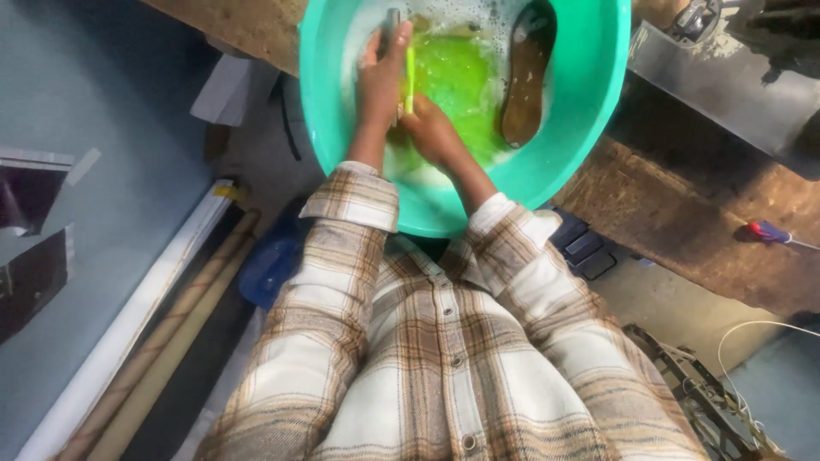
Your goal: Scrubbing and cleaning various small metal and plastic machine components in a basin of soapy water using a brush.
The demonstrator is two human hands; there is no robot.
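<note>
A bright green shoe (453, 81) is held in soapy water inside the teal basin (589, 111), at 12 o'clock. The left hand (380, 81) is clamped around a brush (409, 81); the right hand (431, 132) is closed on the shoe. Suds remain, rinsing undone; a brown insole (523, 85) soaks at 1 o'clock

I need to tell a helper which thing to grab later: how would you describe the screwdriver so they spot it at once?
Start at the big teal basin on the wooden bench. Look along the bench to its far right edge. The screwdriver lies there alone, with a red and blue handle.
</note>
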